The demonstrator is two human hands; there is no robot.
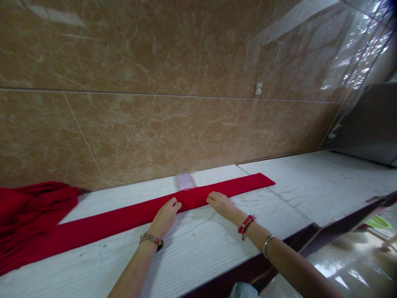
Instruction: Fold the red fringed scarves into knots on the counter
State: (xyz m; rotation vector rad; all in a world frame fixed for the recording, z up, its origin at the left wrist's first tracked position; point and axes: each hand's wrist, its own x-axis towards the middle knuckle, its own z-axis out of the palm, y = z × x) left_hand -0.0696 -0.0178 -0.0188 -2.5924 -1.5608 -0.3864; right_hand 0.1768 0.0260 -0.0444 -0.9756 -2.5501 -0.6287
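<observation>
A long red cloth [124, 219] lies as a flat, narrow folded strip along the white wood-grain surface. Its right end tapers off past my hands, and at the left it runs into a crumpled heap of red cloth [27, 215]. My left hand [166, 213], with a ring and a beaded bracelet, pinches the strip's near edge at the middle. A short way to the right, my right hand [218, 203], wearing a red bracelet and a silver bangle, pinches the same near edge. The fingertips of both hands rest closed on the fabric.
A small pale, blurred packet [185, 181] stands behind the strip, close to the brown marble-tiled wall [155, 124]. A small white hook [258, 88] is on the wall. A dark grey box-like object [369, 124] sits at the far right. The surface's dark front edge [248, 269] runs below my right forearm.
</observation>
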